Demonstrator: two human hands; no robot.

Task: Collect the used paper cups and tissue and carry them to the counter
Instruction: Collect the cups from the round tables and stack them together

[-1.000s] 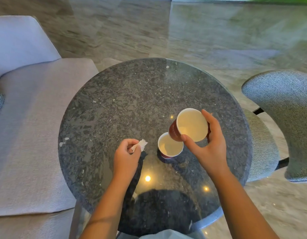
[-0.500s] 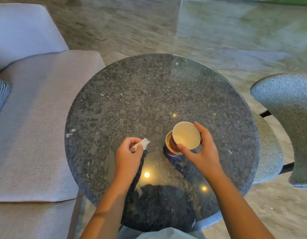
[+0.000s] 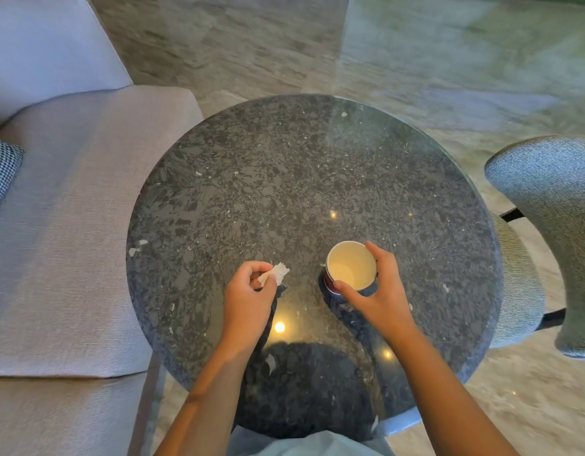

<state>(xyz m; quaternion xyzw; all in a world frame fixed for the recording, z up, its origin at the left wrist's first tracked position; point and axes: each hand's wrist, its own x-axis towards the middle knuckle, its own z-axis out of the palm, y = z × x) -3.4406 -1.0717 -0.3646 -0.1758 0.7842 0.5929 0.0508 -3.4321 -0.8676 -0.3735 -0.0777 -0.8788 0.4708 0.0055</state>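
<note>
Two red paper cups (image 3: 350, 269) with white insides stand nested, one inside the other, on the round dark granite table (image 3: 284, 179). My right hand (image 3: 380, 297) is wrapped around the top cup, thumb at the near rim and fingers on the far side. The lower cup shows only as a red strip under the rim. My left hand (image 3: 248, 297) is closed on a small crumpled white tissue (image 3: 276, 274), which sticks out between thumb and fingers just above the tabletop, left of the cups.
A grey sofa (image 3: 70, 225) with a checked cushion (image 3: 1, 172) borders the table on the left. A grey upholstered chair (image 3: 554, 225) stands at the right. Small white scraps (image 3: 135, 248) lie near the table's left edge. Polished stone floor lies beyond.
My right hand lowered the tilted cup into the one standing on the table, so the two are now nested. My left hand has kept hold of the tissue in the same place.
</note>
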